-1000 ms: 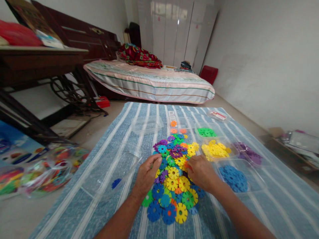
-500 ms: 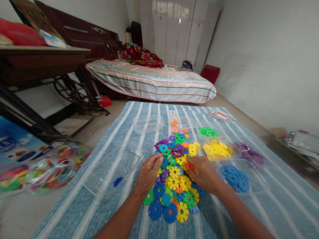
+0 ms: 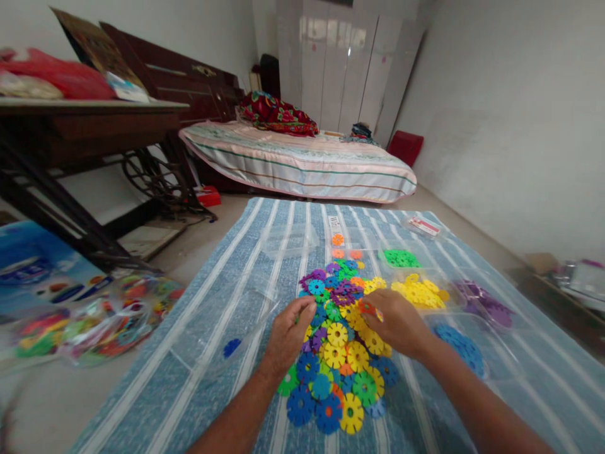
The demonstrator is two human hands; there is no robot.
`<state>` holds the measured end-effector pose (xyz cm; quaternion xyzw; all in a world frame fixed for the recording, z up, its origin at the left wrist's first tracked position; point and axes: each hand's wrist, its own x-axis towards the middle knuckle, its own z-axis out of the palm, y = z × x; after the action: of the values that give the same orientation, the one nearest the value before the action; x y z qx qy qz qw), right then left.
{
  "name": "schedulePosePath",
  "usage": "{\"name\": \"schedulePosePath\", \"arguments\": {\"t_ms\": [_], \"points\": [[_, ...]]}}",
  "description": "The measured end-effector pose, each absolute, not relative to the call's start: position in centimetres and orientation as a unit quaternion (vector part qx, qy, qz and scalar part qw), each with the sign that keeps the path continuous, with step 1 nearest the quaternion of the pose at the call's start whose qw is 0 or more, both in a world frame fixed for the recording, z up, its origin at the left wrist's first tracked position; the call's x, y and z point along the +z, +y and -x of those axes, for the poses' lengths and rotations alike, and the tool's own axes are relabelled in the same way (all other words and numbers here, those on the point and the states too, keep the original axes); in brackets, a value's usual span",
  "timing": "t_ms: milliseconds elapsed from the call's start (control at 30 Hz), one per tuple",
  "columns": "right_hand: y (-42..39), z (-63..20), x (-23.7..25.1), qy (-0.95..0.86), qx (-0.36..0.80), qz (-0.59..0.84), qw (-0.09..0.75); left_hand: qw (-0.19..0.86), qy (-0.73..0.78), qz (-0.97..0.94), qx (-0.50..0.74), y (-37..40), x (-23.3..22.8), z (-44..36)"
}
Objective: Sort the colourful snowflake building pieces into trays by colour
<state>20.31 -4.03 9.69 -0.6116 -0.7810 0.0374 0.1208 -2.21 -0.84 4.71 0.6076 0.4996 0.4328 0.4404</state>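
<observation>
So your right hand (image 3: pixel 399 323) has its fingertips pinched on an orange disc (image 3: pixel 366 308), lifted just over the colourful disc pile (image 3: pixel 338 350) on the striped mat (image 3: pixel 212 353). Your left hand (image 3: pixel 288 334) rests half-curled on the pile's left edge, holding nothing I can see.

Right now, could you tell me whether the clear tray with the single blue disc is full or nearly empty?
Nearly empty: the clear tray holds only one blue disc, left of the left hand.
</observation>
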Motion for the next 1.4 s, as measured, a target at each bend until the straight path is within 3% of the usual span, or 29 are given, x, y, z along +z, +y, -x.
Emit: {"name": "schedulePosePath", "arguments": {"t_ms": [333, 633, 800, 1400], "points": [[7.6, -21.4, 14.9, -0.702, -0.055, 0.692, 0.157, 0.446, 0.495, -0.61, 0.429, -0.9, 4.7, 2.3], [1.5, -18.9, 12.4, -0.744, 0.027, 0.653, 0.137, 0.455, 0.489, -0.607, 0.431, -0.9, 4.3, 2.3], [-2.5, -19.7, 9.9, -0.745, 0.09, 0.628, 0.208, 0.451, 0.484, -0.612, 0.434, -0.9, 4.2, 2.2], [-7.3, -19.6, 4.5, -0.753, 0.056, 0.614, 0.231, 0.438, 0.482, -0.617, 0.441, -0.7, 4.0, 2.2]]}}
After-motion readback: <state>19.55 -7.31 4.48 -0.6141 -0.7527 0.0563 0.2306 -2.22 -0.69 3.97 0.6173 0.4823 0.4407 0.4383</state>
